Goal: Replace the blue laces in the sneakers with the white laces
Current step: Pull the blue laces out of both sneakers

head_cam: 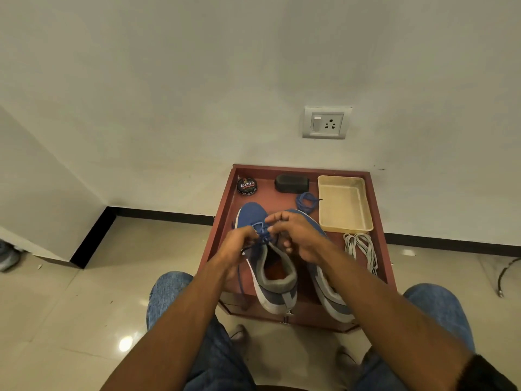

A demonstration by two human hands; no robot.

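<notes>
Two blue sneakers stand side by side on a reddish wooden table (pixel 377 221). The left sneaker (pixel 270 266) still carries its blue lace (pixel 260 231). My left hand (pixel 235 244) and my right hand (pixel 296 235) both pinch that lace over the eyelets near the toe. The right sneaker (pixel 329 292) lies mostly under my right forearm, so its eyelets are hidden. A loose blue lace (pixel 306 201) lies coiled behind the shoes. White laces (pixel 362 249) lie bundled on the table to the right.
A cream plastic tray (pixel 344 204) sits at the table's back right. A round shoe-polish tin (pixel 247 186) and a black brush (pixel 291 183) stand along the back edge. Behind is a white wall with a socket (pixel 327 122). My knees flank the table on a glossy tiled floor.
</notes>
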